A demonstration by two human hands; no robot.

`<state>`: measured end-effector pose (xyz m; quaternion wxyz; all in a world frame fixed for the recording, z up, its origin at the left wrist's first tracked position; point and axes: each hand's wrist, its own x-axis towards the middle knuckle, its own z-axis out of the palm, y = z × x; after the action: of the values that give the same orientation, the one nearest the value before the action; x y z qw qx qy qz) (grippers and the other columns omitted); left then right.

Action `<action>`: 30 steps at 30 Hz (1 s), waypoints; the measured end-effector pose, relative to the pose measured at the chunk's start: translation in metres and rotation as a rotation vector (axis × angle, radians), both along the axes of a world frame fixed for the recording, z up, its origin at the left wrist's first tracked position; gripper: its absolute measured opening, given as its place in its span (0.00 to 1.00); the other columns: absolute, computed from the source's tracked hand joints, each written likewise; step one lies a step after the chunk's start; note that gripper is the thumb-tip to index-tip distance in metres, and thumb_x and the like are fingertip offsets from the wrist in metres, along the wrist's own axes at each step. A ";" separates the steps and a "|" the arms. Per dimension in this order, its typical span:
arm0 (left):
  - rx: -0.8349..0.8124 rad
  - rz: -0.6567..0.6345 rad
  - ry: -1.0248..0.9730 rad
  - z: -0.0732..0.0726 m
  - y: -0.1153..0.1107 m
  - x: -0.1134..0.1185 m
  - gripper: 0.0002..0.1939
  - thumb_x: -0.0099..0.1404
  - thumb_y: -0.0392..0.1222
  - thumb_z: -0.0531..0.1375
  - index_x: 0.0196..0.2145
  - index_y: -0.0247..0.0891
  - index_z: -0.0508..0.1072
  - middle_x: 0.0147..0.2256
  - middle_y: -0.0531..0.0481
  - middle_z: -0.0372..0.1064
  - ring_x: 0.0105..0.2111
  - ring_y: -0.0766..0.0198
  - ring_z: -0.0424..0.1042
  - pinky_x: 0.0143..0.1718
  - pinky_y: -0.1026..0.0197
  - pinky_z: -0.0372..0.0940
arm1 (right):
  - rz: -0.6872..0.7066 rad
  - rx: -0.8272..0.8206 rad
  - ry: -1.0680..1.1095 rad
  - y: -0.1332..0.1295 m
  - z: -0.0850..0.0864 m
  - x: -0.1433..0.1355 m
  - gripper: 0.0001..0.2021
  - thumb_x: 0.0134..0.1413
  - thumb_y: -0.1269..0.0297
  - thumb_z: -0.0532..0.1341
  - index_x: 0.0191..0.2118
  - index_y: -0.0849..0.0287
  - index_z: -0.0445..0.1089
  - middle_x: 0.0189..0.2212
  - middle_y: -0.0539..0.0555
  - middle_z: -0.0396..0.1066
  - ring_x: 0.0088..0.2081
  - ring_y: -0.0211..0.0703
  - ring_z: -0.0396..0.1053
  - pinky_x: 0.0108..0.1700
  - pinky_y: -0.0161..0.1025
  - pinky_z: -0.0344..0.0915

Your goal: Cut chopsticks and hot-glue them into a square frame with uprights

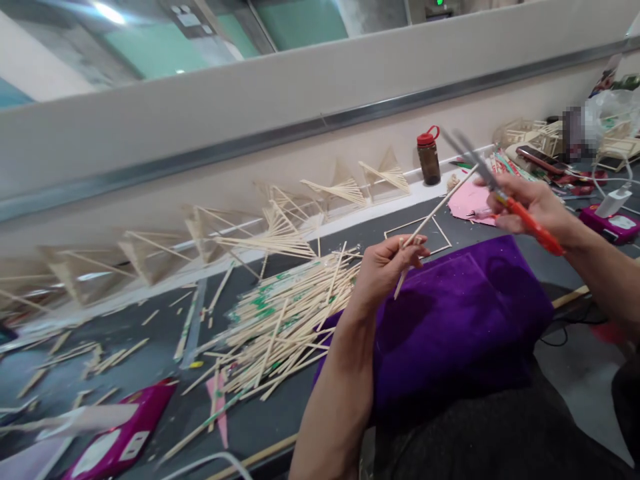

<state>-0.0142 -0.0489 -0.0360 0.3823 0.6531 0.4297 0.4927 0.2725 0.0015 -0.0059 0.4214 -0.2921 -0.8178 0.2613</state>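
My left hand (393, 261) is closed around a thin pale wooden stick (436, 212), which slants up and to the right. The stick's upper end comes close to the fingers of my right hand (537, 203); whether they touch is unclear. In that right hand is a pair of scissors (533, 223) with orange handles, its grey blades pointing up and left, blurred and slightly parted. Below both hands, a purple cloth (465, 320) covers the table's front edge and my lap. Left of my left hand lies a heap of similar wooden sticks (285, 323), partly over green-printed plastic wrapping.
Twisted stick models (340, 190) line the wall. A brown bottle (429, 160) with a red lid stands behind. Magenta devices (123, 433) lie at front left and far right. A stick frame (443, 232) and pink sheet (470, 200) lie beyond the cloth.
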 end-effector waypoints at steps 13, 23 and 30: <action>0.263 0.200 0.958 -0.030 0.024 0.037 0.15 0.70 0.40 0.56 0.48 0.43 0.80 0.38 0.45 0.76 0.37 0.58 0.74 0.37 0.60 0.67 | -0.026 -0.093 0.203 0.001 -0.006 -0.001 0.27 0.54 0.61 0.62 0.61 0.49 0.65 0.29 0.47 0.62 0.27 0.37 0.59 0.30 0.38 0.61; 0.532 0.391 0.489 -0.012 0.000 0.000 0.07 0.67 0.41 0.61 0.36 0.41 0.80 0.33 0.49 0.77 0.34 0.63 0.74 0.41 0.60 0.69 | 0.021 -0.095 -0.148 0.017 -0.053 -0.079 0.28 0.50 0.65 0.62 0.60 0.59 0.69 0.28 0.48 0.70 0.29 0.37 0.63 0.35 0.38 0.60; 0.317 0.557 0.109 -0.015 0.002 -0.026 0.09 0.60 0.45 0.67 0.35 0.38 0.77 0.30 0.51 0.76 0.30 0.65 0.75 0.36 0.61 0.71 | 0.082 0.029 -0.205 0.006 -0.050 -0.107 0.27 0.52 0.66 0.61 0.61 0.54 0.67 0.37 0.52 0.73 0.31 0.38 0.65 0.35 0.38 0.63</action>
<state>-0.0403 -0.0472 -0.0506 0.1028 0.5870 0.5297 0.6035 0.1657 0.0073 -0.0560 0.3289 -0.2772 -0.8716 0.2352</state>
